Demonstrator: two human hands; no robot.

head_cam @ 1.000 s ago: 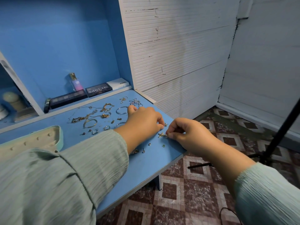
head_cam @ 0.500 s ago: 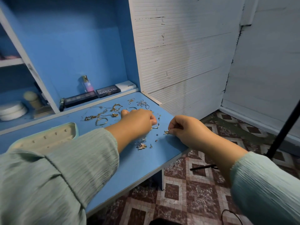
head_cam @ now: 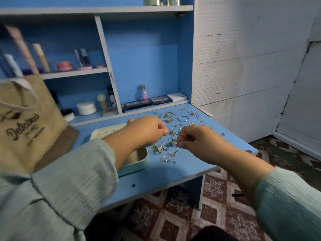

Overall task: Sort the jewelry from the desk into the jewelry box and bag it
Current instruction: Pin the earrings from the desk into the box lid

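Head view: the scattered gold and silver jewelry (head_cam: 169, 146) lies loose on the right half of the blue laminate desk (head_cam: 173, 173), with a cluster of rings and small pieces between the two hands and a silver bangle (head_cam: 182, 118), chains and gold items farther back near the shelf. These pieces appear light, rigid where they are rings and limp where they are chains; fine chains are likely to tangle and small studs to slip, so each is best taken by a fingertip pinch at its thickest part, a ring by its band. The right hand (head_cam: 196, 141) has fingers curled and pinches a small metal piece at its fingertips, just above the cluster. The left hand (head_cam: 147, 131) is also curled, fingertips drawn together near a gold piece; whether it holds anything cannot be told. The pale mint rounded jewelry box (head_cam: 139, 162) lies open under the left forearm, just beside the cluster. A tan fabric tote bag (head_cam: 26, 122) with printed lettering stands at the desk's left end. Cosmetics sit on the shelves behind.
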